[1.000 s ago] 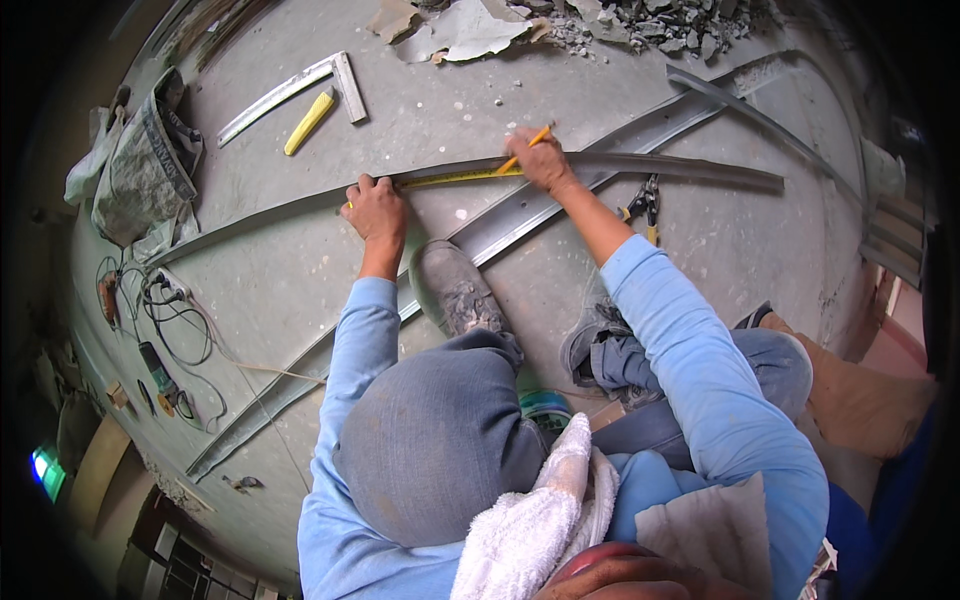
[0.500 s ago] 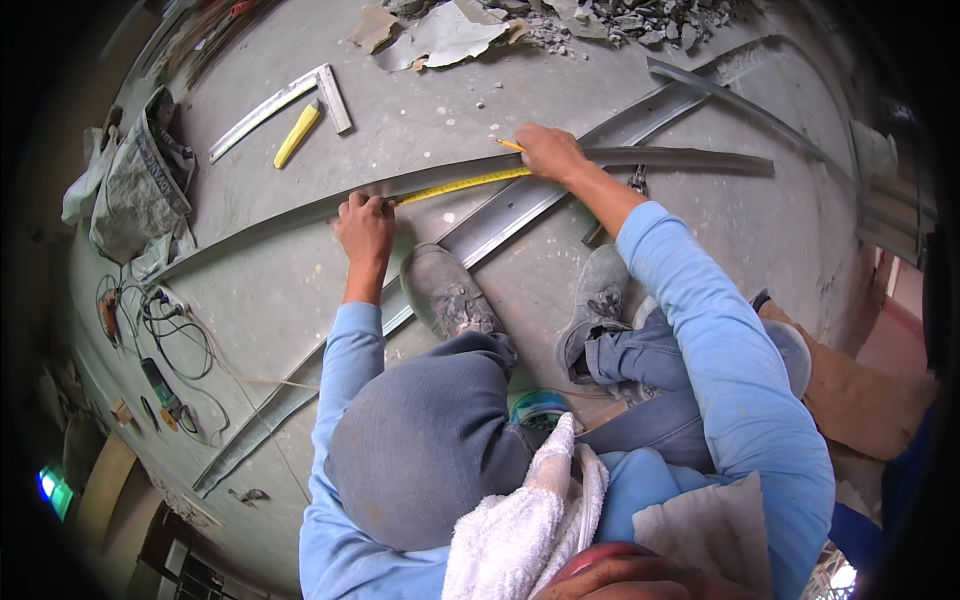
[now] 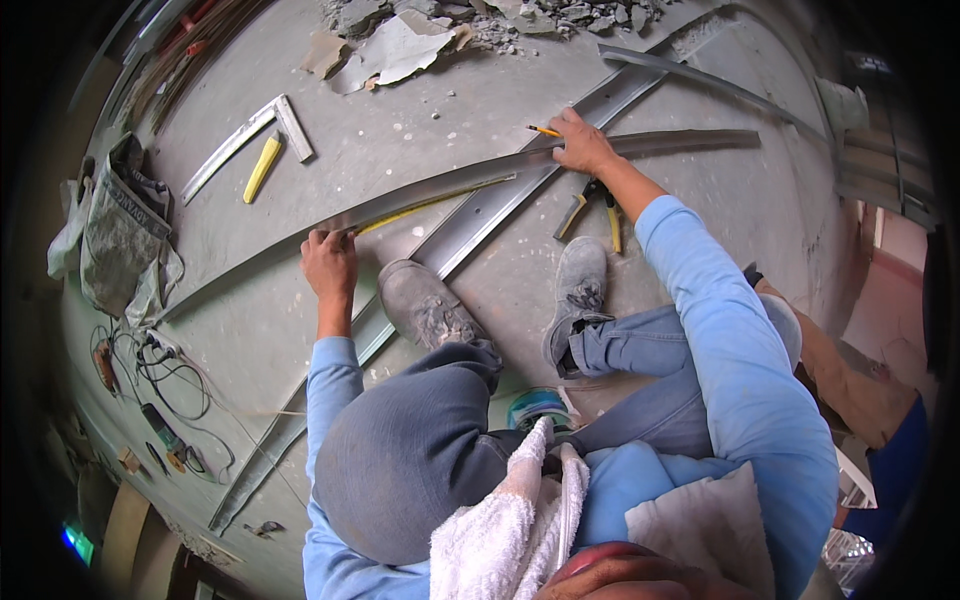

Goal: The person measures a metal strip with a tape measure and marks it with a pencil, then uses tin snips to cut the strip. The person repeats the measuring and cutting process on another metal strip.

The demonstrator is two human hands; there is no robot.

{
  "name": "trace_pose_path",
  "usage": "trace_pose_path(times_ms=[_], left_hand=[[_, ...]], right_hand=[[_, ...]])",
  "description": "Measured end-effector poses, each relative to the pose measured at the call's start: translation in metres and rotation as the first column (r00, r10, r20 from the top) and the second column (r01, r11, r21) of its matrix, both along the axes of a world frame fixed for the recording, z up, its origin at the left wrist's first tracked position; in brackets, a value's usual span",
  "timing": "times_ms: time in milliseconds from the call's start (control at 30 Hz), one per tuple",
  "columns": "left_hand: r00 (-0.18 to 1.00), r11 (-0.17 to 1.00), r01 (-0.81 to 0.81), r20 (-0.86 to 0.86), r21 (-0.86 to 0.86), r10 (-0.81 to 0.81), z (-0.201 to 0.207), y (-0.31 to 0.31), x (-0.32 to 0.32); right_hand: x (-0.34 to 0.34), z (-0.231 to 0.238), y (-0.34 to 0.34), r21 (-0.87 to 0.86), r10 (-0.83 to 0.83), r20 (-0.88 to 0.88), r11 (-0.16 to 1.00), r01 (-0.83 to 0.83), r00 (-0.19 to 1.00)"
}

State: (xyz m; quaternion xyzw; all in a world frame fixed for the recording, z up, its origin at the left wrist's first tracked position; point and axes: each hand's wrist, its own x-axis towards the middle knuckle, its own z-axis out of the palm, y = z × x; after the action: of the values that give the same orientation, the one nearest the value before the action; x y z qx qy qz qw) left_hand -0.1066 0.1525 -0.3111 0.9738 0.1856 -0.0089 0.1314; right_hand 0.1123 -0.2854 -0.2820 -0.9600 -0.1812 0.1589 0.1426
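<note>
A long thin grey metal profile (image 3: 430, 187) lies across the floor in front of me, over a wider metal channel (image 3: 490, 215) that runs diagonally. My left hand (image 3: 330, 268) is closed at the profile's near edge, gripping a tape measure (image 3: 430, 205); its case does not show. The yellow blade stretches right along the profile, its end lying short of my right hand. Against the profile's right part rests my right hand (image 3: 584, 143), fingers curled round a yellow pencil (image 3: 544, 131) that points left. Yellow-and-black handled snips (image 3: 571, 216) lie just below that hand.
Farther left lie a metal square (image 3: 294, 130) and a yellow utility knife (image 3: 262, 168). A grey sack (image 3: 125, 225) slumps at the left, with an angle grinder (image 3: 165, 435) and cords below it. Rubble (image 3: 400, 50) covers the far floor. My boots (image 3: 425, 300) stand beside the channel.
My right hand has come off the tape's blade and shifted right along the profile with the pencil. The blade's end now lies free. The snips have come into fuller view.
</note>
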Motion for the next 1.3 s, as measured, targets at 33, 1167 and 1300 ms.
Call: trace_pose_path(times_ms=[33, 1167, 1300], left_hand=[[1.000, 1.000, -0.020, -0.008, 0.001, 0.020, -0.002, 0.002, -0.002], [0.999, 0.991, -0.039, -0.013, 0.128, 0.041, -0.018, 0.002, 0.016], [0.999, 0.991, -0.041, -0.015, 0.130, 0.043, -0.017, 0.002, 0.017]], right_hand=[[0.000, -0.004, -0.004, 0.044, -0.049, 0.017, 0.998, 0.048, 0.999], [0.001, 0.003, 0.080, 0.491, -0.016, -0.370, 0.845, 0.210, 0.929], [-0.005, 0.005, 0.087, 0.538, -0.062, -0.525, 0.749, 0.387, 0.849]])
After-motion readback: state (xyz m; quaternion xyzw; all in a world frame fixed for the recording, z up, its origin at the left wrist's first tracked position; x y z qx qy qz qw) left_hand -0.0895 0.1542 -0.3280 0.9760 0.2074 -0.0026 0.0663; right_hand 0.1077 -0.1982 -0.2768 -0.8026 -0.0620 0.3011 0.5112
